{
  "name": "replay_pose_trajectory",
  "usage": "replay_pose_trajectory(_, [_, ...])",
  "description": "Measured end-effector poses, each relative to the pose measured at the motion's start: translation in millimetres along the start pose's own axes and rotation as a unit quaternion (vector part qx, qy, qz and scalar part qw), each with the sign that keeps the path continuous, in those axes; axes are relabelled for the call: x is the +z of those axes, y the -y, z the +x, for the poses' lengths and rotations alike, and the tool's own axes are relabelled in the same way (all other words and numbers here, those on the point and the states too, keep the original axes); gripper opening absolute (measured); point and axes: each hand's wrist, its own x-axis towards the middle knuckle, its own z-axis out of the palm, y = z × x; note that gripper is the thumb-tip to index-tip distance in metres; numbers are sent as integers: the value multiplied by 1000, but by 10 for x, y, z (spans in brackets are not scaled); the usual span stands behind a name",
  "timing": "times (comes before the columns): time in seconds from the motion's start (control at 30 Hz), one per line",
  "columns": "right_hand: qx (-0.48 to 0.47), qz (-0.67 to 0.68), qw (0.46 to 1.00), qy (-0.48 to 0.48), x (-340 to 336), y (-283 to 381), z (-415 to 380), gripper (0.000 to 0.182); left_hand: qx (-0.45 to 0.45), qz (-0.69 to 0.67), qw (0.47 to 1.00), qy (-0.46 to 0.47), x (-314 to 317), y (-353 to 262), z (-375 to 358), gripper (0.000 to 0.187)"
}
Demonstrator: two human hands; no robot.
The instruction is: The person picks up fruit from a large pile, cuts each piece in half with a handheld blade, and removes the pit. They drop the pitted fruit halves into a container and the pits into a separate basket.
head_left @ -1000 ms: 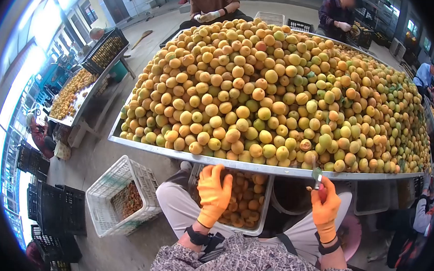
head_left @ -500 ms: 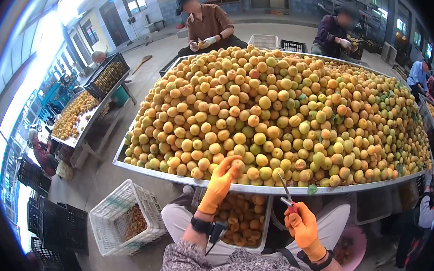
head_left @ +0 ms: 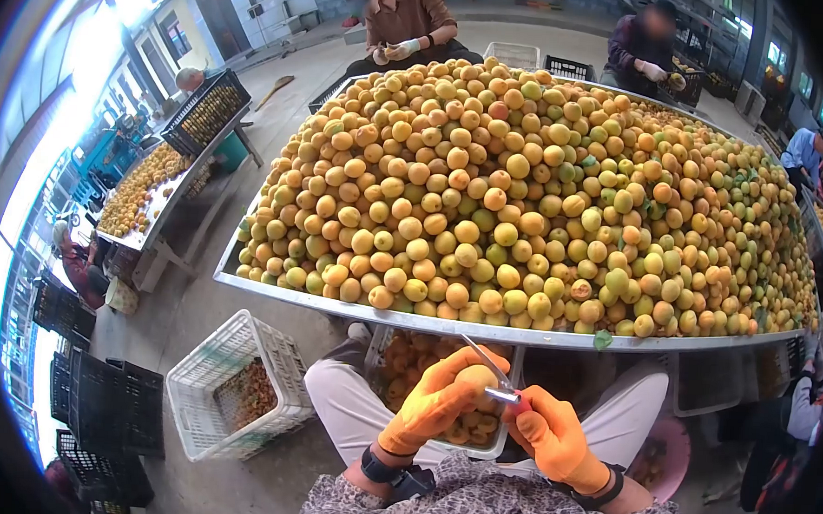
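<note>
My left hand (head_left: 436, 403), in an orange glove, is closed around a yellow-orange fruit (head_left: 476, 379) above my lap. In my right hand (head_left: 555, 439), also gloved in orange, is a knife (head_left: 503, 392) with a red handle, its metal part lying against the fruit. Its blade points up and to the left. Below both hands, between my knees, stands a crate (head_left: 507, 420) holding orange fruit pieces. Beyond the hands, a metal-edged table (head_left: 380, 317) bears a large heap of yellow and orange fruit (head_left: 489, 196).
A white crate (head_left: 298, 381) with small brown pieces stands at the left, a pink basin (head_left: 671, 461) at the right. Black crates (head_left: 115, 409) are stacked far left. Two people (head_left: 407, 24) (head_left: 638, 50) work behind the table. Others are at the sides.
My left hand has come back from the heap's front edge with a fruit. The knife in my right hand has moved left, up against that fruit. The view has shifted slightly.
</note>
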Motion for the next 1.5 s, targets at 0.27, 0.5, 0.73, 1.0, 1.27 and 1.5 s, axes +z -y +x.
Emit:
replay_pose_trajectory(0.27, [-114,-205,970,-65,86,-67,7,35,4,4,1000,-24,111,-23,-93,59])
replay_pose_trajectory(0.5, [-111,-253,959,-62,17,-173,45,28,12,-1,999,-38,102,134,-124,55])
replay_pose_trajectory(0.73, [-108,-210,970,-64,-10,-387,43,35,20,84,996,29,29,115,-29,57])
replay_pose_trajectory(1.0, [-67,-117,986,-95,-40,-254,139,38,72,-17,996,-59,17,249,98,52])
replay_pose_trajectory(1.27, [24,-18,996,-82,-150,31,-103,41,100,-77,991,-42,-171,132,100,51])
replay_pose_trajectory(1.5, [19,-82,995,-44,-113,-128,-115,36,67,-178,982,0,-54,308,107,70])
